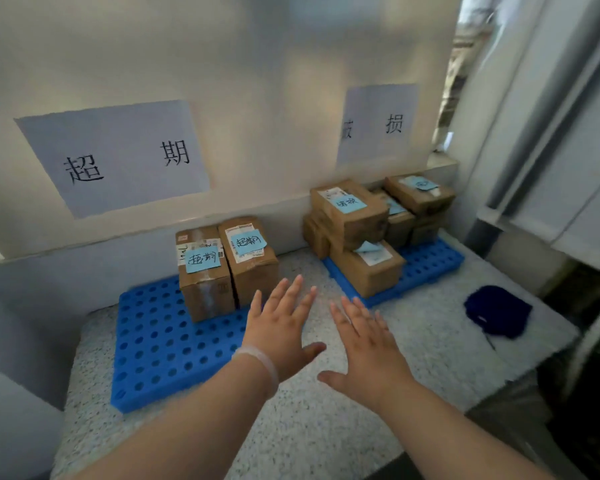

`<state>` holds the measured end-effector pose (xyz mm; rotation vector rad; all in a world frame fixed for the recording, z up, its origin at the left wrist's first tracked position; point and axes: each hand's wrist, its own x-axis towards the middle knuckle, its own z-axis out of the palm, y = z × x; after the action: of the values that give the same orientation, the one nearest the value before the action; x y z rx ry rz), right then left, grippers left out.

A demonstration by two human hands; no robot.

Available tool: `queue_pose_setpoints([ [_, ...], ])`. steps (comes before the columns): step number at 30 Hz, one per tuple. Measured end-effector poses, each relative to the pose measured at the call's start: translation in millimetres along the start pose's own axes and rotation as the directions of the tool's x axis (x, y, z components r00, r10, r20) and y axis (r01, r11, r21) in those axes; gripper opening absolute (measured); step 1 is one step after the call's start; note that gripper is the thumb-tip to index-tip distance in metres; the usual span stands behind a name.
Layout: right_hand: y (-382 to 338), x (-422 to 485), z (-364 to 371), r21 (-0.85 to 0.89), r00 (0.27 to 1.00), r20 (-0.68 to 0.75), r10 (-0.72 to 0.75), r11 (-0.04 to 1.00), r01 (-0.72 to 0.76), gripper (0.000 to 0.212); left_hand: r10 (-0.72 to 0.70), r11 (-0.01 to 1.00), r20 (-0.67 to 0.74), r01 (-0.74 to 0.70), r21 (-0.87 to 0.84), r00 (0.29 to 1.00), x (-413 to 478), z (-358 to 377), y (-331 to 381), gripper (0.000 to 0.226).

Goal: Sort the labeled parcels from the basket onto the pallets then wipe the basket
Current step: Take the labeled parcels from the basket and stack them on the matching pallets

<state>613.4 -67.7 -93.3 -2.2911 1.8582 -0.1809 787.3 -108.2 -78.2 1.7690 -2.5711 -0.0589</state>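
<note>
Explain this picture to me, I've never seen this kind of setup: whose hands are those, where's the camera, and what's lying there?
It is one picture, from a wide-angle camera worn on a person's head, looking forward and down. No machine: the bare arms are the wearer's. The left hand and right hand reach forward with straight fingers; neither has a grip on anything. On the speckled grey surface lie two blue perforated plastic pallets. The left pallet carries two brown cardboard parcels side by side, each bearing a light blue handwritten note. The right pallet carries a stack of similar parcels. White paper signs hang on the wall above them. A dark blue cloth lies at the right. No basket is in view.
</note>
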Motion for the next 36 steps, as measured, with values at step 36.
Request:
queue_pose_setpoints([
  [36, 379.2, -415.3, -71.6, 0.158, 0.481, -0.093, 0.872, 0.49, -0.857, 0.1, 0.847, 0.528, 0.033, -0.833, -0.162, 0.531, 26.3, 41.6, 602.9, 0.085],
])
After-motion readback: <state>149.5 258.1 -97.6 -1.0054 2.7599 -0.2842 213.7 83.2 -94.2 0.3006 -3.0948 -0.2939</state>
